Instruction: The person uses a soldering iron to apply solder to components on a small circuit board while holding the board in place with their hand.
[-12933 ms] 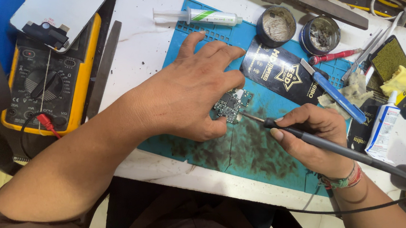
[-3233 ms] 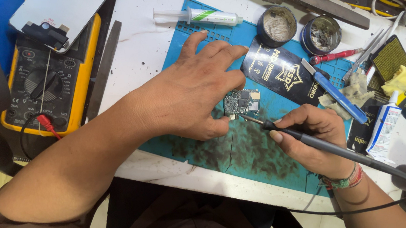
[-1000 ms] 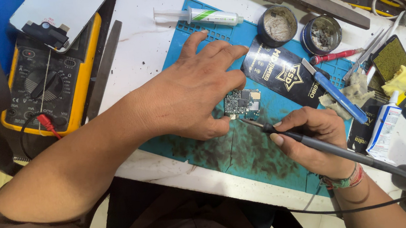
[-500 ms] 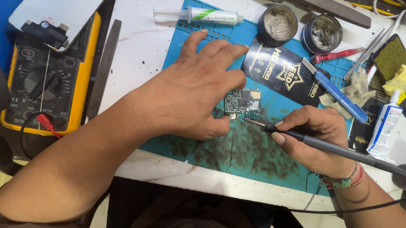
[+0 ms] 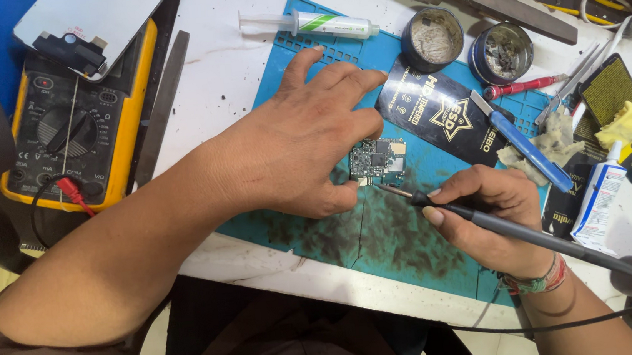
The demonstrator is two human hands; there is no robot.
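Observation:
A small circuit board (image 5: 377,158) lies on a blue, soot-stained work mat (image 5: 383,233). My left hand (image 5: 297,137) lies flat over the mat, its thumb and fingers pinning the board's left edge. My right hand (image 5: 482,215) grips a black soldering iron (image 5: 506,227) like a pen. Its thin tip touches the board's lower edge. The iron's cable runs off to the lower right.
A yellow multimeter (image 5: 75,123) with a phone screen on it sits far left. A syringe (image 5: 309,24), two round tins (image 5: 432,39), a black card (image 5: 441,111), a blue-handled knife (image 5: 521,142), tweezers (image 5: 584,71), a white tube (image 5: 600,200) crowd the back and right.
The board has shifted slightly under my left fingers over the earlier frames. The iron tip has stayed at the board's lower edge with small movements. Both hands keep their places.

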